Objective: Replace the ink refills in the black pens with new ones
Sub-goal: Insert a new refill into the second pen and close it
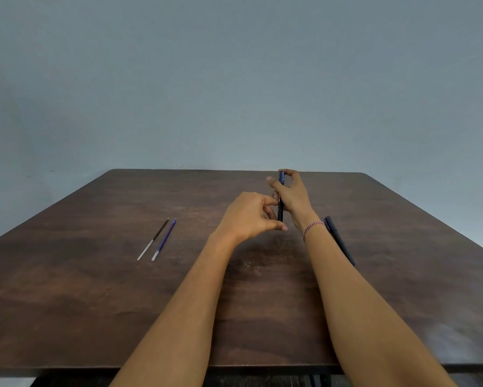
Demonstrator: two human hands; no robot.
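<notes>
Slim black plastic pen with a blue top [280,203] is held upright over the dark brown wooden table [95,303], its upper part gripped by the right hand [292,195] and its lower end pinched by the left hand [250,216]. A second black pen [339,241] lies beside the right wrist. A thin black-ink refill [153,239] and a thin blue-ink refill [164,239] lie well to the left.

On the left part of the bench [95,303], the left refill [152,239] and the right refill [164,239] are laid side by side, well apart from the hands. Right of the middle, a pen [280,208] is held upright above the bench, with the left hand [248,216] at its lower part and the right hand [292,191] at its upper part. A second pen [338,238] is laid just right of the right forearm, partly hidden behind it.
</notes>
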